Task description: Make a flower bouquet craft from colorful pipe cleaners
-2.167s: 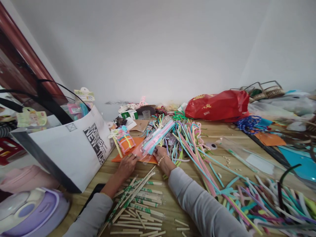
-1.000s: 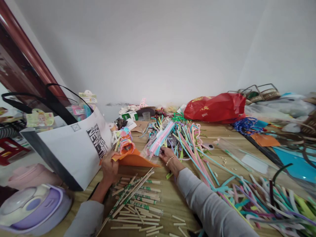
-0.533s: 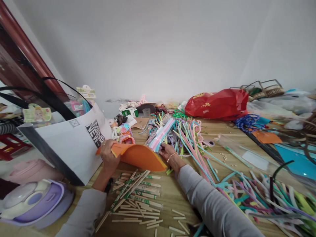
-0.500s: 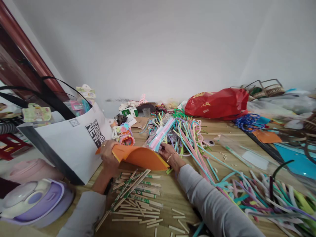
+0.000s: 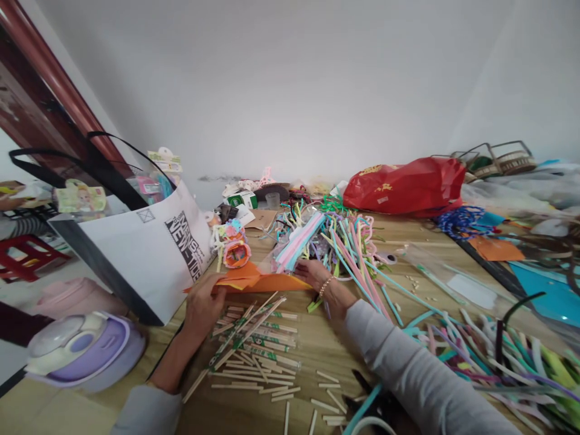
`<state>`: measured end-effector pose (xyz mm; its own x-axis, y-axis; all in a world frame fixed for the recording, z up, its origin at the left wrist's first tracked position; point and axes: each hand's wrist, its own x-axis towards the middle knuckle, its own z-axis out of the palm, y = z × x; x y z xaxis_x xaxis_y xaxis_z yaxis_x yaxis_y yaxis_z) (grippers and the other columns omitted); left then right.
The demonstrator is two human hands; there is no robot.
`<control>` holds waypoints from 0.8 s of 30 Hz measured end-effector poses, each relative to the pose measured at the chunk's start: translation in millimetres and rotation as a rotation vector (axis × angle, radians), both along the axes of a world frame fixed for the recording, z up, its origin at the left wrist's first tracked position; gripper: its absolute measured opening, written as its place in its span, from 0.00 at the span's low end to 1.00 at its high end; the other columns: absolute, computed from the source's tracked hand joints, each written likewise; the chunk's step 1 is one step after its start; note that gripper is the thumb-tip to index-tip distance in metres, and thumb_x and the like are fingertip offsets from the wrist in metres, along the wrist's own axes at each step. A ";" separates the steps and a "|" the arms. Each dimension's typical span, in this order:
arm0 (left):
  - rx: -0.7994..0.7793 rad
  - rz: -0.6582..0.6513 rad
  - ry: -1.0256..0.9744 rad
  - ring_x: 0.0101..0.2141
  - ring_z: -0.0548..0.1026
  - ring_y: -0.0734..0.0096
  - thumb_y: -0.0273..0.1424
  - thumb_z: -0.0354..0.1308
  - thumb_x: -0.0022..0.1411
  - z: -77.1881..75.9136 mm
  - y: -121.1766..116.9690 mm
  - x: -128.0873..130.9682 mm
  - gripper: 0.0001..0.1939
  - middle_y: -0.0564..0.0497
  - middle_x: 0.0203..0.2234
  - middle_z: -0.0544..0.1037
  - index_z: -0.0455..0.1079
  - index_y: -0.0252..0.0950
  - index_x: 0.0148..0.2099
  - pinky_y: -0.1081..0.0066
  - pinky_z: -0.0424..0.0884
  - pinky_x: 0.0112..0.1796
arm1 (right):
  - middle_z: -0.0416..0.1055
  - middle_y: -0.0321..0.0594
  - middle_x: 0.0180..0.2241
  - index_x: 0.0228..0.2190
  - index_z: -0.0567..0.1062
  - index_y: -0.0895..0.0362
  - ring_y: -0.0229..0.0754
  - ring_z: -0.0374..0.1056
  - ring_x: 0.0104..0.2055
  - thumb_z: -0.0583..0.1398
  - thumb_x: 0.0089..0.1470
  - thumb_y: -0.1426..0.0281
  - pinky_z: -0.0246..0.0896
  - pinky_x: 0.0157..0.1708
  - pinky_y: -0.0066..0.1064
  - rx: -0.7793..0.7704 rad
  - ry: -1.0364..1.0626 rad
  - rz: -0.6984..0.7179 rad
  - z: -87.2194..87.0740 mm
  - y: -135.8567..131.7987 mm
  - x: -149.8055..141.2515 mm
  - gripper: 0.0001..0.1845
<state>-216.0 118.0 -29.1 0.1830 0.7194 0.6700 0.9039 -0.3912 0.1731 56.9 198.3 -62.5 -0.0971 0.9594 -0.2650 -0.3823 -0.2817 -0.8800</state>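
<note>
My left hand (image 5: 203, 307) grips the near left edge of a stack of orange foam sheets (image 5: 254, 280), held low and nearly flat over the wooden table (image 5: 312, 350). My right hand (image 5: 314, 273) holds the sheets' right side, fingers closed, beside a clear bag of pastel pipe cleaners (image 5: 296, 240). A small colourful pipe-cleaner craft (image 5: 233, 248) sits just behind the sheets. Wrapped chopsticks and cut wooden sticks (image 5: 254, 350) lie below my hands.
A white tote bag with black handles (image 5: 140, 254) stands at left, a purple and white container (image 5: 81, 353) in front of it. Loose pipe cleaners (image 5: 475, 356) spread to the right. A red plastic bag (image 5: 403, 187) and wire baskets (image 5: 493, 158) are at the back.
The orange sheets were lifted off the table and bowed upward, then lowered again to nearly flat. My left hand moved from their top edge down to the near edge.
</note>
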 end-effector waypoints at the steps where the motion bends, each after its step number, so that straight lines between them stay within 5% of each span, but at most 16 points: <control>1: 0.000 0.010 -0.009 0.39 0.76 0.57 0.27 0.48 0.57 1.4 4.5 -1.8 0.12 0.44 0.35 0.78 0.70 0.36 0.40 0.62 0.71 0.43 | 0.68 0.45 0.49 0.50 0.69 0.59 0.45 0.69 0.46 0.58 0.61 0.65 0.68 0.43 0.43 0.052 -0.044 -0.008 4.9 -4.8 6.5 0.17; 8: -0.013 0.086 -0.089 0.39 0.76 0.57 0.29 0.47 0.57 5.4 24.9 -12.2 0.14 0.42 0.36 0.79 0.71 0.33 0.40 0.62 0.72 0.43 | 0.69 0.39 0.39 0.37 0.73 0.57 0.41 0.64 0.44 0.58 0.56 0.75 0.59 0.49 0.34 0.567 -0.328 -0.111 58.6 -74.3 44.6 0.07; 11: -0.045 0.080 -0.090 0.40 0.76 0.58 0.29 0.47 0.57 6.3 28.8 -11.4 0.14 0.43 0.37 0.79 0.72 0.33 0.41 0.63 0.71 0.44 | 0.70 0.43 0.37 0.42 0.72 0.59 0.42 0.65 0.38 0.53 0.59 0.73 0.62 0.42 0.34 1.263 -0.827 0.263 64.4 -107.3 21.2 0.11; 13: -0.065 0.070 -0.078 0.40 0.76 0.59 0.28 0.47 0.57 6.9 30.4 -8.7 0.14 0.43 0.36 0.79 0.72 0.33 0.41 0.63 0.71 0.44 | 0.69 0.48 0.47 0.51 0.66 0.60 0.45 0.65 0.46 0.55 0.59 0.71 0.62 0.46 0.36 1.411 -1.096 0.489 54.9 -115.6 -3.8 0.19; 15: -0.081 0.059 -0.061 0.40 0.76 0.58 0.28 0.47 0.57 7.3 30.9 -5.7 0.14 0.42 0.36 0.78 0.72 0.32 0.41 0.61 0.71 0.45 | 0.62 0.51 0.56 0.59 0.57 0.61 0.51 0.57 0.57 0.61 0.53 0.65 0.58 0.53 0.40 1.450 -1.282 0.615 39.0 -111.5 -28.1 0.36; 17: -0.095 0.045 -0.042 0.40 0.76 0.57 0.28 0.46 0.58 7.3 30.3 -3.7 0.14 0.41 0.37 0.78 0.72 0.31 0.41 0.60 0.71 0.45 | 0.58 0.49 0.60 0.60 0.55 0.60 0.52 0.54 0.59 0.62 0.49 0.67 0.56 0.55 0.41 1.430 -1.386 0.663 23.0 -99.7 -46.8 0.39; 24: -0.144 -0.022 0.000 0.43 0.76 0.59 0.27 0.46 0.59 4.4 25.8 -6.0 0.15 0.44 0.40 0.79 0.72 0.34 0.44 0.61 0.71 0.47 | 0.71 0.48 0.45 0.45 0.71 0.61 0.48 0.65 0.46 0.54 0.57 0.75 0.62 0.45 0.39 1.409 -1.514 0.661 -2.5 -79.6 -65.3 0.14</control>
<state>-222.0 143.8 -24.7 0.1996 0.8037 0.5605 0.8954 -0.3820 0.2289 -8.4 118.8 -65.0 -0.8590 0.4622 0.2202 0.4686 0.8831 -0.0254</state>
